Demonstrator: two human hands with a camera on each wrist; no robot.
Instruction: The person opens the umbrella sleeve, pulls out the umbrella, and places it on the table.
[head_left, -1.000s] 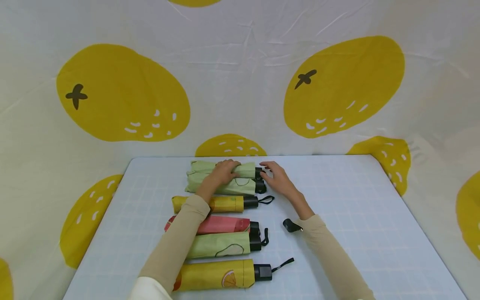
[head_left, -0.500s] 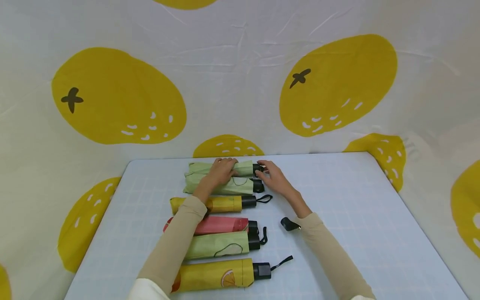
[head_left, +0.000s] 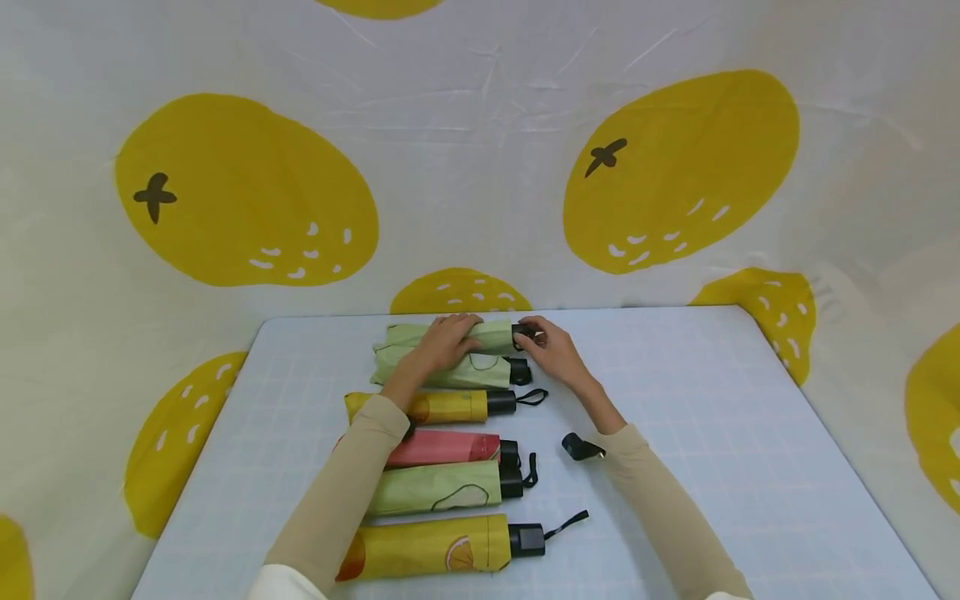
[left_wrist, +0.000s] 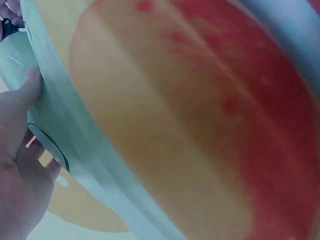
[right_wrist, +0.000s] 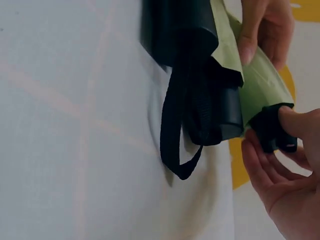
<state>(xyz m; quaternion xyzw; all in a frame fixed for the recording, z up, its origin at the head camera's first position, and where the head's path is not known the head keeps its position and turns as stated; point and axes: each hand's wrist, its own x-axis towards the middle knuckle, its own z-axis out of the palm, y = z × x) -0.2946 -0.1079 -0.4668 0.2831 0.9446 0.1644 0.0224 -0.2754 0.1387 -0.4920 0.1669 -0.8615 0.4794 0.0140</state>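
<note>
While the left hand (head_left: pixel 448 342) grips the far green umbrella (head_left: pixel 496 336) and the right hand (head_left: pixel 553 350) pinches its black handle (right_wrist: pixel 271 127), uneven pulling could twist it.

Three green umbrellas (head_left: pixel 492 335) (head_left: pixel 483 373) (head_left: pixel 442 490), two yellow umbrellas (head_left: pixel 461 406) (head_left: pixel 420 548) and one pink umbrella (head_left: pixel 442 448) are making six altogether, while two hands (head_left: pixel 448 340) (head_left: pixel 553 354), two beige sleeves (head_left: pixel 341 492) (head_left: pixel 667 500) and one table (head_left: pixel 712 400) are also showing.

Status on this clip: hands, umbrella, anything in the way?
Left hand grips farthest green umbrella by its fabric. Right hand pinches its black handle. Umbrella at far edge of table. Second green umbrella close alongside, near side.
</note>
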